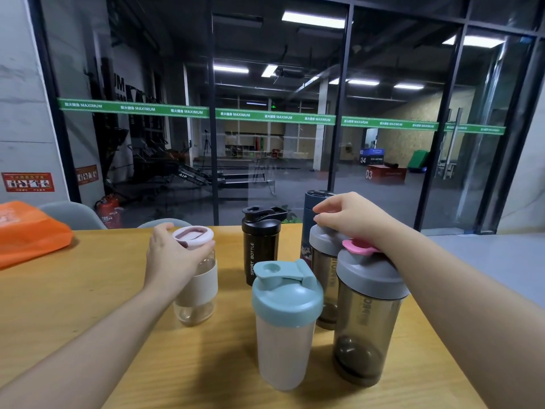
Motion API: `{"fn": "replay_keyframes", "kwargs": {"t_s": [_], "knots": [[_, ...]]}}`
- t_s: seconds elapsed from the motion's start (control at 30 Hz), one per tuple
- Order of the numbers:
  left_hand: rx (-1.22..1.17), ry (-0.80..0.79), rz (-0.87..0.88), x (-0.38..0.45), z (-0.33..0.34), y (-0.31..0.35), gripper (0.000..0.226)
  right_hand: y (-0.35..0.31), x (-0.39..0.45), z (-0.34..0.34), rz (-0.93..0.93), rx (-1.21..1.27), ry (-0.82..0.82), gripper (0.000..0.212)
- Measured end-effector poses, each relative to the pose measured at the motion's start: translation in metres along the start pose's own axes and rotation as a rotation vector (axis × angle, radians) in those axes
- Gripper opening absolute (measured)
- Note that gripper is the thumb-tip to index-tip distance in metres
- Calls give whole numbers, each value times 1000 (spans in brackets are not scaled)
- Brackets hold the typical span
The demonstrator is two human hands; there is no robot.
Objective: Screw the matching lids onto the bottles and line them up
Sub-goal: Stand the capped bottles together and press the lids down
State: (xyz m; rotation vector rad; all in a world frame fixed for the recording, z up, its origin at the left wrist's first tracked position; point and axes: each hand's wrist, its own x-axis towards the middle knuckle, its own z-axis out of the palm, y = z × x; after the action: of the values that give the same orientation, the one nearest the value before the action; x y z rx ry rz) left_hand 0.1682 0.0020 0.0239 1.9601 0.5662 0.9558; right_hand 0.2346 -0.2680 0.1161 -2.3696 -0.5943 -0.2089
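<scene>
On the wooden bench [88,305], the left hand [169,258] gripped the pink-lidded glass bottle [196,278]; the right hand [351,219] curled over the grey lid [324,239] of the rear smoky shaker [326,278], beside four capped bottles.

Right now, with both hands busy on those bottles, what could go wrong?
The bottles stand crowded. The right hand reaches over the smoky shaker to the grey lid behind, so the forearm might tip it or the teal-lidded shaker. The left hand grips the glass bottle near its pink lid; a slip could topple it.
</scene>
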Motion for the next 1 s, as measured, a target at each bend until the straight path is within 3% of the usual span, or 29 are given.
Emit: {"fn": "replay_keyframes", "kwargs": {"t_s": [0.4, 0.57, 0.73, 1.0], "knots": [[452, -548, 169, 27, -30, 30, 76, 2, 1, 0, -2, -13, 0, 28], [389, -671, 165, 31, -31, 33, 75, 1, 1, 1, -7, -11, -1, 29], [312, -743, 239, 26, -24, 39, 26, 1, 1, 1, 1, -7, -6, 28], [212, -808, 305, 14, -10, 52, 34, 1, 3, 1, 17, -38, 6, 14]]}}
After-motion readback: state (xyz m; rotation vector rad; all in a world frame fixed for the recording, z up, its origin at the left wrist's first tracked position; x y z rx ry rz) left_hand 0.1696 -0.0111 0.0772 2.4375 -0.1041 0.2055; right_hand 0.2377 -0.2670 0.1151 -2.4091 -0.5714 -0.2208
